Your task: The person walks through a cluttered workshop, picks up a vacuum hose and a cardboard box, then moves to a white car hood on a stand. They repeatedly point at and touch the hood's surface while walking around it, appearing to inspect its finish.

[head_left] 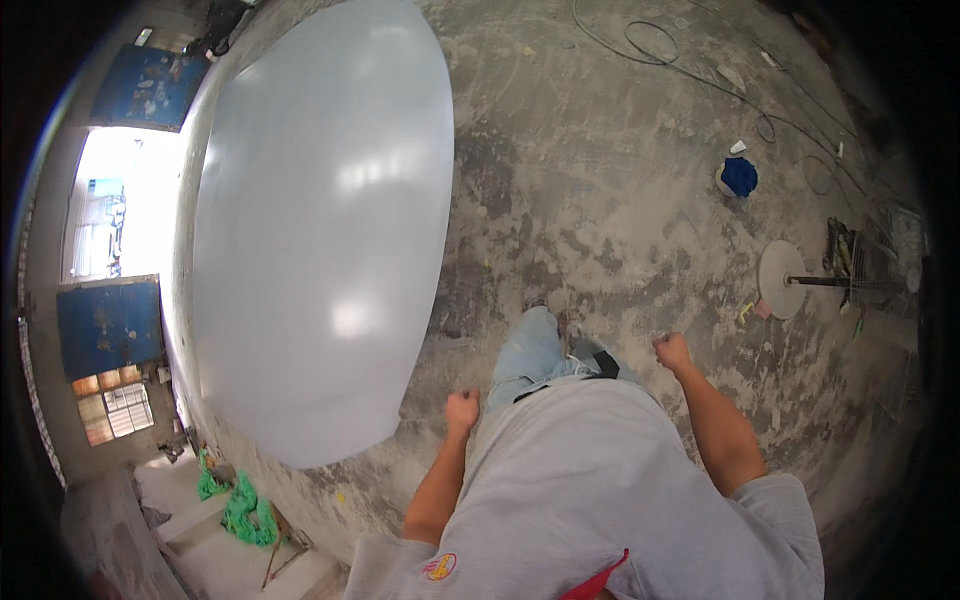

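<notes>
My left hand (462, 411) hangs beside my left hip, its fingers curled into a loose fist with nothing showing in it. On the other side my right hand (672, 350) is held out from my body over the floor, also closed, and no object shows in it. Nearest to my left hand is a large, smooth, glossy whitish sheet (320, 220) with a rounded outline in this view; a gap of floor separates the two. Neither hand touches anything visible. One of my legs, in light blue trousers (528, 350), reaches forward.
Stained concrete floor (580, 230) surrounds me. A round-based stand (783, 280) is at the right, with a pail-like container holding blue cloth (739, 177) farther off. A dark cable (690, 78) loops at the far right. Green bundles (245, 510) lie lower left, below a bright doorway (120, 205).
</notes>
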The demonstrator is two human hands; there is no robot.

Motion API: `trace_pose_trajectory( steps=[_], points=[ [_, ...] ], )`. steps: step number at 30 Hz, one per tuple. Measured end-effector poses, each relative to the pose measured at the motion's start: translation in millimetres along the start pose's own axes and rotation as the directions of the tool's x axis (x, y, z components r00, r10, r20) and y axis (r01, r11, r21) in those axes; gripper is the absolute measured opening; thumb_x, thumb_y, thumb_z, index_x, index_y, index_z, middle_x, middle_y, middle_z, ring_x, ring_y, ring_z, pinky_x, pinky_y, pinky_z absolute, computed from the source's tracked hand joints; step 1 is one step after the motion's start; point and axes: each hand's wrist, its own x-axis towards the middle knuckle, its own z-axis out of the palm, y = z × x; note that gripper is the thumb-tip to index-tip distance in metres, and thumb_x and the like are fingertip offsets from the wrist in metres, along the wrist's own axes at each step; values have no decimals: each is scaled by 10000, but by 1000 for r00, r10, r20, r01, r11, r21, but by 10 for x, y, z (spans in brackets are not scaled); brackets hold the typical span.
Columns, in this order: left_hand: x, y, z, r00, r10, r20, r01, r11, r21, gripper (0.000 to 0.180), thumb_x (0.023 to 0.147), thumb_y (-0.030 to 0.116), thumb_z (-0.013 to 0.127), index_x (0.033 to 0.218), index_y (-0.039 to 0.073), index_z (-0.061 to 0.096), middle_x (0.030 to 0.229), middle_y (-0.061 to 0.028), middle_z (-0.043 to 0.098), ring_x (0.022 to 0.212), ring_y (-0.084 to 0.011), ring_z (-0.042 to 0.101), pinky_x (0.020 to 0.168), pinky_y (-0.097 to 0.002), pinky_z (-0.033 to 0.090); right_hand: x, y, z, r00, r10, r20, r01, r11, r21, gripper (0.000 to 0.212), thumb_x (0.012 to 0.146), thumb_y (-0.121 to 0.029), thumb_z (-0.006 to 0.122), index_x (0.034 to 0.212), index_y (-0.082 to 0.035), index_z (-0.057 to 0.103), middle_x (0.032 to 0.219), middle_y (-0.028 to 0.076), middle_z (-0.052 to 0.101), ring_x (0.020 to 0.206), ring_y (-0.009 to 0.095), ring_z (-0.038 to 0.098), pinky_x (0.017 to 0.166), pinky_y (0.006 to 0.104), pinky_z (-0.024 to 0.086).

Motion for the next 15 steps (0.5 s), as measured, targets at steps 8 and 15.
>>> trace_pose_trajectory(
  steps=[8, 15],
  points=[
    [465, 367, 398, 973, 18, 229, -30, 998, 49, 363, 789, 368, 575, 938, 60, 693, 910, -223, 650, 895, -377, 624, 790, -426, 474, 81, 46, -479, 983, 174, 56, -174, 985, -4, 232, 807, -175, 612, 718, 35, 570, 589, 101, 584, 483, 175, 573, 442, 321, 449],
    [1197, 1464, 731, 959, 33, 281, -43, 999, 31, 373, 789, 350, 585, 917, 13, 684, 858, -234, 646, 841, -389, 625, 748, -437, 472, 469, -586, -1090, 979, 192, 71, -191, 981, -11, 237, 815, -199, 626, 766, 31, 594, 636, 95, 601, 534, 170, 588, 481, 313, 461]
  ],
)
